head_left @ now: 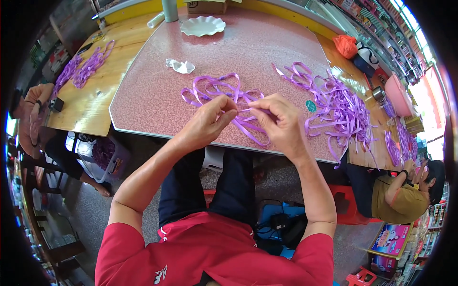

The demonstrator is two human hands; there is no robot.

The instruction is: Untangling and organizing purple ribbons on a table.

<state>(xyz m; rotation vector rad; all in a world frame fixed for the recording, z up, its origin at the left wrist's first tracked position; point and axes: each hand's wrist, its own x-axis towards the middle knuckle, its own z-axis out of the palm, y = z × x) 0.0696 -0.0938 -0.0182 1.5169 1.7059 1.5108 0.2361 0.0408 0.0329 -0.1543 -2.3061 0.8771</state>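
Note:
Near the front edge of the pink speckled table (148, 105), my two hands are close together over a looped purple ribbon (217, 85). With thumb and fingers pinched, my left hand (212, 117) grips the ribbon. My right hand (281, 121) pinches it too, just to the right. A short stretch of ribbon runs between the fingertips, and its loops lie on the table beyond and beneath them. To the right a large tangled pile of purple ribbons (341, 107) spreads over the corner, some ends hanging past the edge. Beside that pile lies a small green round piece (311, 106).
A white scalloped plate (202, 26) and crumpled clear plastic (180, 66) lie farther back. More purple ribbons (88, 66) are on the wooden table (102, 102) at left. One person (33, 112) sits at left, another (405, 193) at right. An orange bag (345, 46) stands at the far right.

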